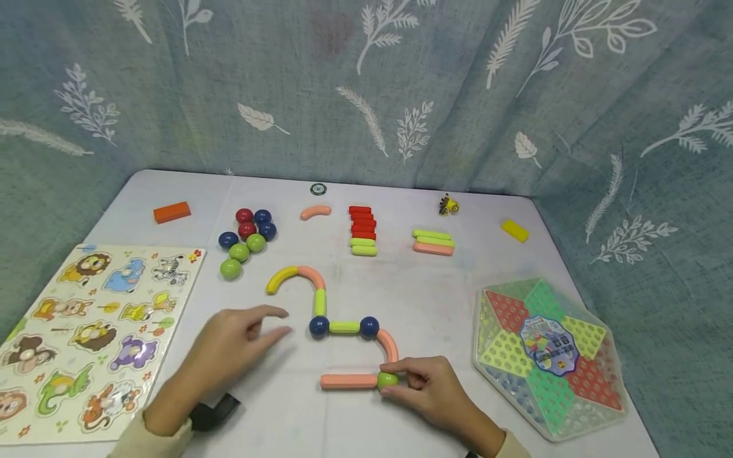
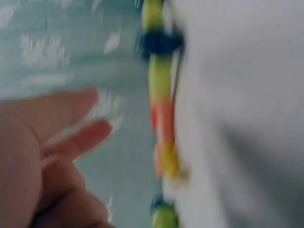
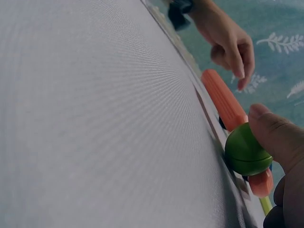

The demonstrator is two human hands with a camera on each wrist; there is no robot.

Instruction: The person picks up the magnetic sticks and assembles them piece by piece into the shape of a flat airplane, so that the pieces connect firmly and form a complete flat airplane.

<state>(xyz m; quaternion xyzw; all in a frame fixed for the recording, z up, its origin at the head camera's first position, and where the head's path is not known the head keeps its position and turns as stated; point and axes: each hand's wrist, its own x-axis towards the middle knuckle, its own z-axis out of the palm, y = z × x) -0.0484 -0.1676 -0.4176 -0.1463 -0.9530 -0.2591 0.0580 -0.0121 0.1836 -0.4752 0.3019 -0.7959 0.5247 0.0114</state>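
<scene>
My right hand (image 1: 432, 391) pinches a green ball (image 1: 387, 380) between thumb and fingers. A straight salmon rod (image 1: 348, 381) joins the ball's left side, and a curved salmon rod (image 1: 389, 348) runs up from it to a dark blue ball (image 1: 369, 327). From there a lime rod (image 1: 345, 327) leads to another blue ball (image 1: 319, 326). An upright lime rod (image 1: 320, 302) continues into a salmon curve (image 1: 312, 275) and a yellow curve (image 1: 282, 278), forming a hook. My left hand (image 1: 231, 346) hovers left of this chain, thumb and forefinger apart, holding nothing; its wrist view is blurred.
Loose balls (image 1: 246, 229) in red, blue and green lie at the back left. Short rods (image 1: 363, 228), longer rods (image 1: 433, 243) and a salmon curve (image 1: 316, 212) sit farther back. An animal puzzle board (image 1: 109, 331) lies left, a hexagonal game box (image 1: 550, 359) right.
</scene>
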